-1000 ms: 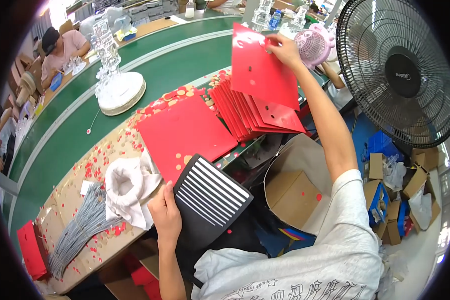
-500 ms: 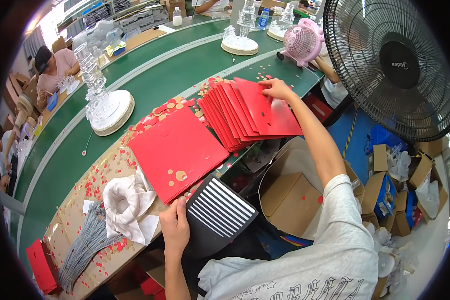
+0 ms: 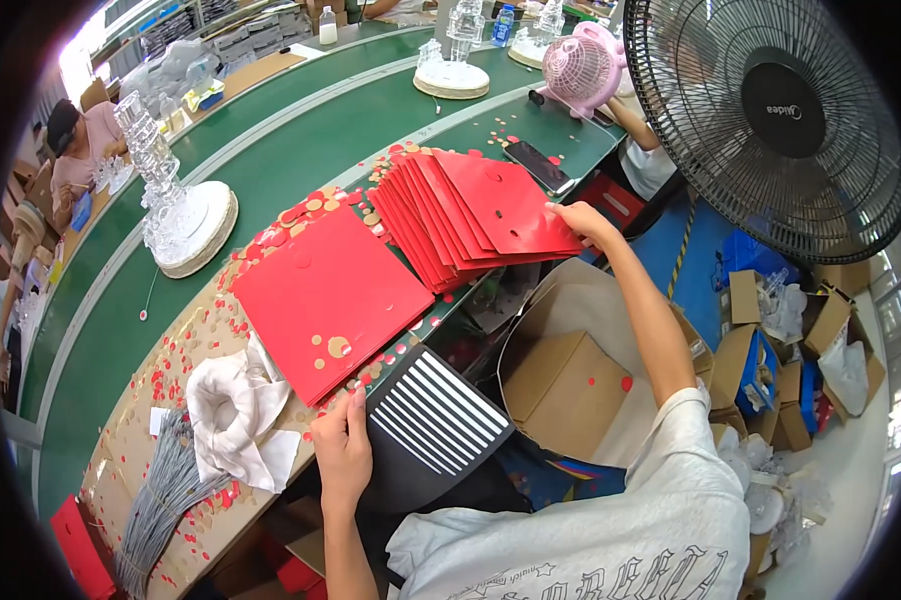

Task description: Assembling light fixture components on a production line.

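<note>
My right hand [image 3: 587, 224] is closed at the right edge of the top red sheet [image 3: 511, 205], which has small punched holes. That sheet lies on a fanned pile of red sheets [image 3: 416, 225] at the table's near edge. To its left is a squared stack of red sheets [image 3: 316, 290], with round paper pieces on top. My left hand [image 3: 342, 447] has its fingers curled and thumb up, by the near corner of this stack. Whatever it grips is hidden. Right beside it is a black piece with white stripes [image 3: 439, 412].
Red and brown paper discs [image 3: 196, 350] litter the table, near a bundled white cloth [image 3: 221, 415] and a bundle of grey wires [image 3: 161, 510]. A phone [image 3: 538, 166], pink fan [image 3: 583, 70] and large black fan [image 3: 771, 120] stand rightward. Below is an open carton [image 3: 561, 385].
My right hand has moved from the top sheet's upper corner to its right edge, and the sheet lies lower. The phone behind it has come into view. My left hand stays by the stack.
</note>
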Available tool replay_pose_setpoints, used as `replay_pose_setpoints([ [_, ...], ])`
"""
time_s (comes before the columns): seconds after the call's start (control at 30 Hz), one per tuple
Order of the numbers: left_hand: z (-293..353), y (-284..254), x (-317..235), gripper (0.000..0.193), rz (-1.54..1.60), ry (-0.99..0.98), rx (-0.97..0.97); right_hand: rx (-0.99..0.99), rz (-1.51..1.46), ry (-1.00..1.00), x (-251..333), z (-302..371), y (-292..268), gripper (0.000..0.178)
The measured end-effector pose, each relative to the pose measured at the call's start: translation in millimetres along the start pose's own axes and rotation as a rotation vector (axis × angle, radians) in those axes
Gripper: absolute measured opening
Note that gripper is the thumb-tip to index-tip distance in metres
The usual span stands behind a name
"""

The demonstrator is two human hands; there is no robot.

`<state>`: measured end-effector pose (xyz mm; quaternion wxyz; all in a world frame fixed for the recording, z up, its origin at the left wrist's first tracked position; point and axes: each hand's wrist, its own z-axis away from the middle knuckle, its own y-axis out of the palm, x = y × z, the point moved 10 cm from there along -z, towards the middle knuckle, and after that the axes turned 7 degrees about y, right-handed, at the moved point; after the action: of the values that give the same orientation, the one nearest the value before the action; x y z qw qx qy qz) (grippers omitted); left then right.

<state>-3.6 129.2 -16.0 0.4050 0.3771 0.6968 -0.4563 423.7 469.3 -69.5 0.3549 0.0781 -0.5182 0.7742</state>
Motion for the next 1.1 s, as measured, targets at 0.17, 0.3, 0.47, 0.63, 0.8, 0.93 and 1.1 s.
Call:
replay_pose_setpoints([
  [0.17, 2, -4, 0, 0.034, 0.004, -0.021, -0.006, -0.051, 0.057, -0.076, 21, 23, 8, 0.07],
  [0.3, 5, -21, -13, 0.034, -0.024, 0.046, -0.135, -0.078, 0.072, -0.135, 28, 20, 10, 0.066],
  [0.47, 5, -33, -13, 0.033, -0.047, 0.012, -0.147, -0.047, 0.047, -0.192, 32, 20, 18, 0.064],
  [0.63, 7, -30, -15, 0.034, -0.013, 0.016, -0.169, -0.14, 0.063, -0.325, 52, 4, 28, 0.062],
  [0.8, 8, -25, -13, 0.034, -0.027, -0.002, -0.129, -0.228, 0.251, -0.293, 69, 3, 24, 0.069],
  [0.93, 6, -22, -19, 0.034, -0.014, 0.006, -0.138, -0.245, 0.315, -0.266, 75, -3, 29, 0.07],
  [1.1, 7, -25, -13, 0.032, -0.069, -0.027, -0.097, -0.311, 0.317, -0.222, 77, -5, 27, 0.072],
])
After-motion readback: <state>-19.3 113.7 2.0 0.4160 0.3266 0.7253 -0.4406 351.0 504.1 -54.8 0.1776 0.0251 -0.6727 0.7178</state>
